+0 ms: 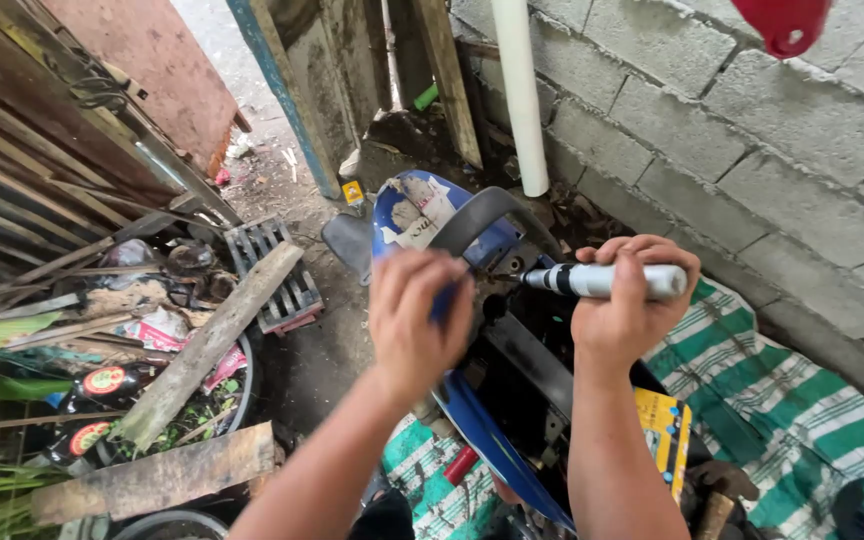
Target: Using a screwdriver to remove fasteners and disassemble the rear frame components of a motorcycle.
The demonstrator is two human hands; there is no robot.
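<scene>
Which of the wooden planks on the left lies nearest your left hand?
The long grey plank leaning diagonally, its upper end by the small slatted pallet. The flat brown board lies lower, farther from the left hand.

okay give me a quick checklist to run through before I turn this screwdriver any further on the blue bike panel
1. Grip on the tool: right hand is closed around the silver-handled screwdriver. Ok.
2. Panel steadied: left hand presses on the blue panel next to the dark strap. Ok.
3. Tip seated in the fastener: the tip points into the dark gap between the hands, but the fastener is hidden. Cannot tell.
4. Fingers away from the tip: left fingers sit close beside it. Not ok.
5. Place for loose parts: green striped cloth lies under the bike. Ok.
6. Footing on the left: planks and scrap lie piled up. Not ok.
</scene>
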